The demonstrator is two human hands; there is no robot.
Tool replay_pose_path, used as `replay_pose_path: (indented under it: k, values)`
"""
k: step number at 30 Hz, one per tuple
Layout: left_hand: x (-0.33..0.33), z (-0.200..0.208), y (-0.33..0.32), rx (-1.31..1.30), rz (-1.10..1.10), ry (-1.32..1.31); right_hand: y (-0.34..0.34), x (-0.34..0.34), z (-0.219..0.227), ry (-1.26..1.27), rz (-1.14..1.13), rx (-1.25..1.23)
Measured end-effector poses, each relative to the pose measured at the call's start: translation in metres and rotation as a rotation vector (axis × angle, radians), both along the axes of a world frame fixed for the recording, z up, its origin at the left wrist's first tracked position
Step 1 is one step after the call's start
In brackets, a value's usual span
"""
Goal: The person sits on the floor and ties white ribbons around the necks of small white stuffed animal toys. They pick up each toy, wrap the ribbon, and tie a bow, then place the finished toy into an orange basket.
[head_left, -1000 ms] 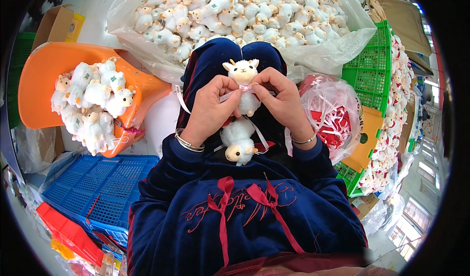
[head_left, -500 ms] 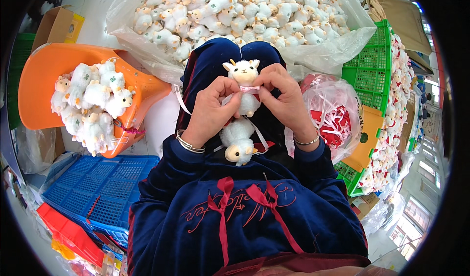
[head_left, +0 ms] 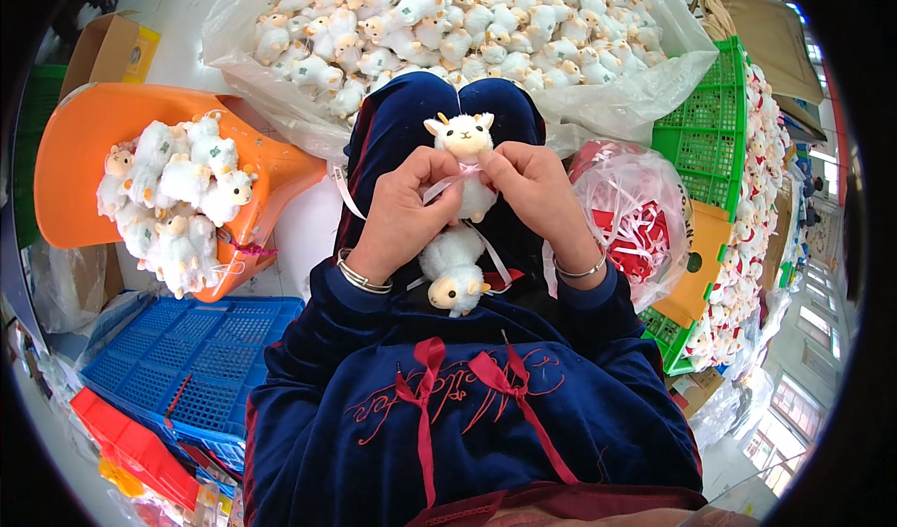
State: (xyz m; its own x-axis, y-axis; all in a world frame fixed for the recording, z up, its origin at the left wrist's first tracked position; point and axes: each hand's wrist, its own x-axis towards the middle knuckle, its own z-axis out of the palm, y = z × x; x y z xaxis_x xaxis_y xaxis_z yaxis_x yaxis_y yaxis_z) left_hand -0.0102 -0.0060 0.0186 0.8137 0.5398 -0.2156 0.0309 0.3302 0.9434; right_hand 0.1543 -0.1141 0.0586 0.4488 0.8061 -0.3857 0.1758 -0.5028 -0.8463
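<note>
Between my hands, a small white plush sheep (head_left: 464, 136) stands upright above my lap, its cream face toward me. A pale pink ribbon (head_left: 470, 168) circles its neck. My left hand (head_left: 411, 205) is closed on the ribbon at the sheep's left side, a loose end showing by its fingertips. My right hand (head_left: 531, 189) pinches the ribbon at the neck from the other side. A second plush sheep (head_left: 454, 270) lies in my lap just below, with a red piece and white ribbon (head_left: 495, 247) beside it.
A clear plastic sack (head_left: 229, 50) full of plush sheep lies beyond my knees. More sheep sit on an orange chair (head_left: 75, 167) at left, near a blue crate (head_left: 201, 340). At right are a bag of red pieces with ribbons (head_left: 640, 233) and a green crate (head_left: 701, 116).
My right fingers have drawn in closer to the sheep's neck, and the ribbon loop spread between the hands is smaller. The sheep stays in place.
</note>
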Motion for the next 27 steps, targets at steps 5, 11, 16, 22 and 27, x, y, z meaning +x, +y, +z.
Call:
replay_pose_path:
  k: [5, 11, 16, 22, 27]
  values:
    - [-0.002, 0.0, 0.008, -0.321, 0.015, -0.012, -0.001, -0.003, 0.002, 0.04, -0.019, 0.037]
    - [-0.008, -0.002, 0.018, -0.405, -0.073, 0.118, -0.001, -0.005, 0.008, 0.122, -0.011, 0.037]
    - [-0.011, 0.007, 0.02, -0.371, -0.12, 0.068, -0.002, -0.005, 0.01, 0.128, 0.002, 0.049]
    - [-0.012, -0.005, 0.003, 0.539, 0.1, -0.065, -0.003, -0.004, 0.008, 0.146, 0.018, 0.079]
    - [-0.017, -0.012, 0.015, 0.678, -0.088, -0.122, -0.003, -0.005, 0.007, 0.104, 0.026, 0.085]
